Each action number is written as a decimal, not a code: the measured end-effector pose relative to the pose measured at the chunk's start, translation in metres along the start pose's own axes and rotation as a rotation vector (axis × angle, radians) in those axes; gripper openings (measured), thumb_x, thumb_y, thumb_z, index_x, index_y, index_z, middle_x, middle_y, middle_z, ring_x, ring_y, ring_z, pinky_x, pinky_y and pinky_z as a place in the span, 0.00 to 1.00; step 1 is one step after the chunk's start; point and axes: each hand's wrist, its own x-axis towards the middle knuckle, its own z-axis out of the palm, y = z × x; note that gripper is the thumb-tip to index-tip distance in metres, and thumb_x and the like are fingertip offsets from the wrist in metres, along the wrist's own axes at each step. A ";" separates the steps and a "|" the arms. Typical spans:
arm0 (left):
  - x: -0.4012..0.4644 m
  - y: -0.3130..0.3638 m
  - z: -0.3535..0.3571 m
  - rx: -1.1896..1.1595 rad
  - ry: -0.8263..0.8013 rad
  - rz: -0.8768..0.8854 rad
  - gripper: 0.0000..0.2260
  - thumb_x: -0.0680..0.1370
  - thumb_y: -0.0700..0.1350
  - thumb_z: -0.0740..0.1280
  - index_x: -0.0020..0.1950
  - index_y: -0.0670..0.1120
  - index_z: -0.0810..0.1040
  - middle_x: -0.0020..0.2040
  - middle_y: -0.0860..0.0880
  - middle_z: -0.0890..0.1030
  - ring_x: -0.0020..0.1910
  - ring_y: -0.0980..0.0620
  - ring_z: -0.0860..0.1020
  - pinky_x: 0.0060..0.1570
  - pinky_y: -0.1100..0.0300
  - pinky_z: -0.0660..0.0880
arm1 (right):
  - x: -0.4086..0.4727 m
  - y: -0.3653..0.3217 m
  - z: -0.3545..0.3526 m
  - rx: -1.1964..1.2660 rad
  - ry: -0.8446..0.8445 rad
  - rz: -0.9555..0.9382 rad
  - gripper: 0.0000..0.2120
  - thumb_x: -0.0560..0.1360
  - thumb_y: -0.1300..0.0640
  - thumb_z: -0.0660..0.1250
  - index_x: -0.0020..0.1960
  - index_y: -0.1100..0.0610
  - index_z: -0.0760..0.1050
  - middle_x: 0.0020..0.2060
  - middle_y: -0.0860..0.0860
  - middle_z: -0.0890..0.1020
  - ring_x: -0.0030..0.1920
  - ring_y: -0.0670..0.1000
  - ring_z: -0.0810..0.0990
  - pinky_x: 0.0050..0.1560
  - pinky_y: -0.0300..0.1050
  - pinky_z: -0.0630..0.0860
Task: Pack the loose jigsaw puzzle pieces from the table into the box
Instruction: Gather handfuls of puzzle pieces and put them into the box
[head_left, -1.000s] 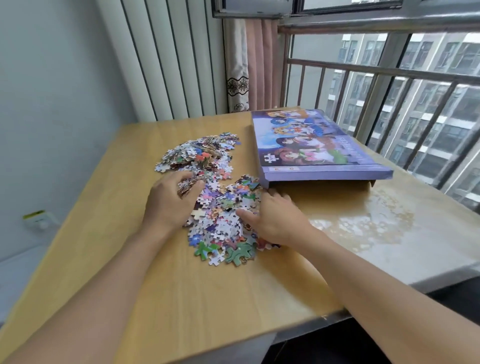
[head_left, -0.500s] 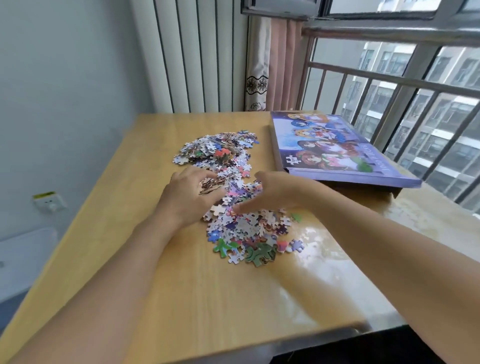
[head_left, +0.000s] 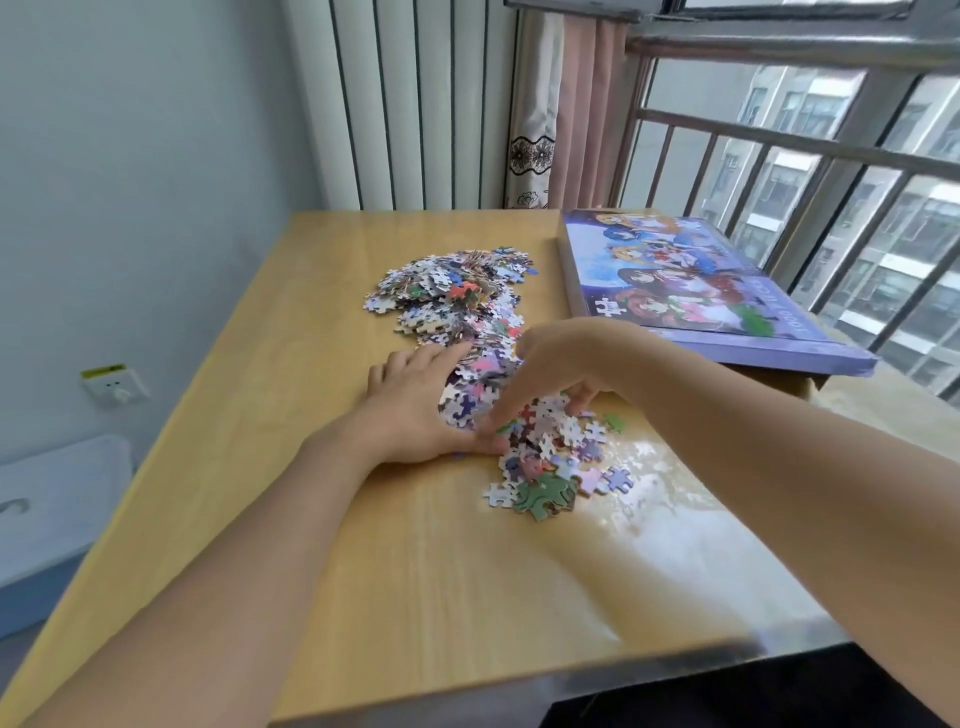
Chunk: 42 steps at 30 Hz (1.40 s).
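Desk (head_left: 332, 561): pale wood top, glossy toward the window side; carries everything listed below.
Box (head_left: 701, 291): flat, purple, cartoon picture on its lid, at the far right of the desk beside the window railing; the lid looks to be on, so its inside is not visible.
Pieces (head_left: 467, 306): loose jigsaw pieces in one long drift at mid-desk — a thicker heap at the far end, a thinner scatter at the near end, a green cluster at the nearest edge; none seen in the box.
Left hand (head_left: 415, 410): set on edge against the left flank of the pile, fingers fairly straight and pressing on the pieces, thumb low on the desk; nothing gripped.
Right hand (head_left: 561, 364): arched over the middle of the pile, fingers curled down into the pieces opposite the left hand; whether it has closed on any I cannot tell.
Step in hand, as judged: gathering a double handful.
Doing it well: bring both palms together low on the desk so that pieces ride up between them rather than squirting out sideways; take a modest load — the box probably wants opening first; sweep the near stragglers inward before lifting.
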 end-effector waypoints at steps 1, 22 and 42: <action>0.001 0.000 0.001 -0.024 0.028 -0.002 0.61 0.47 0.86 0.58 0.78 0.66 0.48 0.78 0.55 0.56 0.75 0.49 0.54 0.71 0.50 0.53 | 0.001 -0.005 0.001 -0.017 0.005 0.001 0.50 0.60 0.39 0.82 0.75 0.54 0.65 0.72 0.52 0.70 0.58 0.57 0.77 0.55 0.52 0.83; 0.003 0.001 0.001 -0.252 0.356 0.098 0.52 0.51 0.82 0.67 0.67 0.54 0.75 0.57 0.59 0.72 0.59 0.56 0.72 0.58 0.58 0.72 | 0.014 -0.018 -0.017 0.248 -0.052 -0.061 0.25 0.70 0.62 0.78 0.65 0.59 0.76 0.60 0.57 0.81 0.56 0.58 0.82 0.45 0.54 0.85; 0.009 0.013 0.006 -0.420 0.410 0.224 0.49 0.55 0.70 0.76 0.72 0.51 0.70 0.64 0.53 0.70 0.65 0.53 0.69 0.64 0.57 0.68 | 0.018 -0.011 -0.008 0.558 -0.138 -0.113 0.30 0.67 0.60 0.81 0.66 0.61 0.75 0.58 0.57 0.82 0.58 0.57 0.82 0.60 0.52 0.80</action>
